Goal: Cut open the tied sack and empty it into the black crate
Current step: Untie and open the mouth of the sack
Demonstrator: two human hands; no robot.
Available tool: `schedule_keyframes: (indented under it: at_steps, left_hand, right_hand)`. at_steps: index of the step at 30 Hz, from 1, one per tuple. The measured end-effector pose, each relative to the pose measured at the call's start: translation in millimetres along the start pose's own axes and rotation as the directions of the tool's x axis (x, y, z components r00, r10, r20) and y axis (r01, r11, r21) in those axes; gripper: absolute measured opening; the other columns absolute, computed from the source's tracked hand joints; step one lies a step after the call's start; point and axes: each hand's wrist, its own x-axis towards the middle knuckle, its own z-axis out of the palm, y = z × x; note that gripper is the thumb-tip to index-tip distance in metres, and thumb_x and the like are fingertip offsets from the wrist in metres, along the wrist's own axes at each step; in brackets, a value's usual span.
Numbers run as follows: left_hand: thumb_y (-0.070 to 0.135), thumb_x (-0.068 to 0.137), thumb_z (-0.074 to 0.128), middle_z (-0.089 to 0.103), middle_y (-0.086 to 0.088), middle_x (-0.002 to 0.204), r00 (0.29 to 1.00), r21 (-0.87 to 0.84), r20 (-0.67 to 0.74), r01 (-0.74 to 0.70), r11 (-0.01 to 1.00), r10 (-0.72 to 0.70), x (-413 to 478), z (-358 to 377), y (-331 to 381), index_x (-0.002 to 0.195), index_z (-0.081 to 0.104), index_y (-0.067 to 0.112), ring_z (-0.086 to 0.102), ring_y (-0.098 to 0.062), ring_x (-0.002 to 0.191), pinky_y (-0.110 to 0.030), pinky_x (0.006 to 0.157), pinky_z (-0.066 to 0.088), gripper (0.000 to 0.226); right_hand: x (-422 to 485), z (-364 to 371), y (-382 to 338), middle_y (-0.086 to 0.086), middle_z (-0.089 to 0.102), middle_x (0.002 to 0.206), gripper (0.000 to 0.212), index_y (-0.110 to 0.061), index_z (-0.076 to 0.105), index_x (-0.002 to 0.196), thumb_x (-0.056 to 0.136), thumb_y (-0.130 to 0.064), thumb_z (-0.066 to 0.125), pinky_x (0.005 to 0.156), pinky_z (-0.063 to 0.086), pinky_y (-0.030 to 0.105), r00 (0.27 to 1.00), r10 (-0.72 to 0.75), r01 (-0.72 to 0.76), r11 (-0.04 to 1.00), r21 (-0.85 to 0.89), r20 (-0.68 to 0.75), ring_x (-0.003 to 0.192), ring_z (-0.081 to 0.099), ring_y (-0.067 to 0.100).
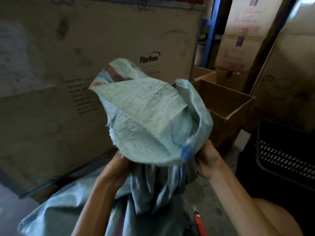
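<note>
The pale blue-green woven sack [144, 120] stands in front of me, its top flared upward above a bunched neck. My left hand [117, 169] grips the neck from the left, partly hidden under the fabric. My right hand [209, 160] clutches the neck on the right, beside a blue stripe. The sack's lower body [68, 210] spreads out below my arms. The black crate [286, 155], with slotted walls, sits on the floor at the right. A red-handled tool [200, 222] lies on the floor near my right forearm; its blades are hidden.
A huge FiberHome cardboard carton [85, 48] fills the left and back. An open brown cardboard box [226, 106] stands behind the sack, next to the crate. More stacked cartons [238, 40] and a blue rack post [210, 31] rise at the back right.
</note>
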Motion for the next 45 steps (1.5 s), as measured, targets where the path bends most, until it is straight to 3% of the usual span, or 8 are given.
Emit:
schedule_keyframes:
  at_steps: [5, 8, 12, 17, 23, 30, 39, 45]
  left_hand:
    - [0.007, 0.102, 0.054, 0.076, 0.001, 0.076, 0.954, -0.008, -0.231, -0.201, 0.980, 0.193, 14.2, -14.6, 13.1, 0.093, 0.067, 0.011, 0.068, -0.014, 0.070, -0.021, 0.059, 0.057, 0.017]
    - [0.016, 0.097, 0.067, 0.068, -0.013, 0.089, 0.900, -0.035, -0.399, -0.205, 0.978, 0.174, 17.8, -38.7, 14.2, 0.086, 0.065, 0.020, 0.062, -0.024, 0.081, -0.032, 0.066, 0.052, 0.012]
    - [0.019, 0.097, 0.067, 0.071, -0.001, 0.081, 0.891, -0.161, -0.445, -0.181, 0.970, 0.093, 14.5, -48.5, 15.1, 0.094, 0.065, 0.018, 0.067, -0.016, 0.076, -0.028, 0.065, 0.057, 0.004]
    - [0.022, 0.074, 0.083, 0.071, -0.009, 0.119, 0.919, -0.102, -0.327, -0.266, 0.958, 0.221, 9.2, -42.4, 14.7, 0.132, 0.055, 0.017, 0.073, -0.021, 0.103, -0.037, 0.086, 0.061, 0.065]
    - [0.014, 0.060, 0.097, 0.068, -0.003, 0.131, 0.936, 0.011, -0.096, -0.339, 0.941, 0.338, -0.5, -18.7, 8.3, 0.140, 0.043, 0.041, 0.071, -0.019, 0.115, -0.039, 0.095, 0.059, 0.101]
    - [0.008, 0.089, 0.072, 0.073, -0.025, 0.118, 0.980, -0.205, -0.179, -0.122, 0.971, 0.086, 5.5, -4.5, 1.6, 0.125, 0.063, 0.012, 0.074, -0.031, 0.094, -0.040, 0.076, 0.064, 0.037]
    - [-0.001, 0.089, 0.072, 0.067, -0.002, 0.095, 0.742, 0.113, -0.404, -0.540, 0.834, 0.535, 8.9, -19.9, 23.4, 0.096, 0.063, 0.024, 0.067, 0.000, 0.074, -0.014, 0.064, 0.057, 0.027]
    - [0.007, 0.090, 0.073, 0.069, -0.004, 0.101, 0.691, 0.040, -0.462, -0.610, 0.792, 0.556, 8.9, -33.0, 38.4, 0.098, 0.063, 0.032, 0.065, -0.013, 0.088, -0.025, 0.079, 0.058, 0.028]
  right_hand:
    - [18.4, -23.9, -26.2, 0.013, 0.076, 0.104, 0.024, -0.014, 0.073, 0.104, 0.099, -0.028, 0.054, 0.084, 0.057, 0.047, 0.901, -0.262, 0.166, 0.945, -0.283, -0.345, 0.096, 0.070, 0.031]
    - [34.2, -57.6, -16.9, 0.016, 0.073, 0.093, 0.025, -0.006, 0.072, 0.092, 0.097, -0.026, 0.058, 0.086, 0.055, 0.051, 0.831, -0.247, -0.019, 0.883, -0.470, -0.498, 0.089, 0.069, 0.031]
    - [48.6, -65.5, 16.6, 0.007, 0.069, 0.114, 0.030, -0.013, 0.064, 0.116, 0.094, -0.033, 0.061, 0.096, 0.050, 0.044, 0.851, -0.313, -0.234, 0.494, -0.837, -0.422, 0.106, 0.063, 0.026]
    - [38.0, -29.1, 7.2, 0.002, 0.065, 0.122, 0.046, -0.023, 0.064, 0.122, 0.096, -0.056, 0.046, 0.104, 0.044, 0.045, 0.866, -0.304, 0.003, 0.796, -0.605, -0.397, 0.113, 0.060, 0.021]
    - [17.8, -10.4, -6.6, -0.008, 0.069, 0.124, 0.068, -0.035, 0.063, 0.127, 0.069, -0.071, 0.070, 0.093, 0.050, 0.033, 0.990, -0.100, 0.005, 0.738, -0.675, -0.101, 0.110, 0.067, 0.011]
    - [19.4, -15.6, -7.5, -0.001, 0.079, 0.099, 0.022, -0.018, 0.072, 0.109, 0.087, -0.022, 0.071, 0.076, 0.056, 0.030, 0.951, -0.276, 0.141, 0.792, -0.594, -0.142, 0.092, 0.075, 0.014]
    - [3.6, -36.1, -34.4, -0.007, 0.079, 0.090, 0.025, -0.029, 0.080, 0.088, 0.090, -0.011, 0.064, 0.069, 0.055, 0.015, 0.914, -0.379, 0.350, 0.550, -0.758, 0.147, 0.088, 0.074, 0.006]
    - [6.9, -41.6, -40.0, -0.019, 0.077, 0.082, 0.017, -0.022, 0.071, 0.103, 0.096, -0.010, 0.061, 0.063, 0.052, 0.008, 0.843, -0.536, 0.332, 0.581, -0.743, -0.042, 0.081, 0.072, -0.003]
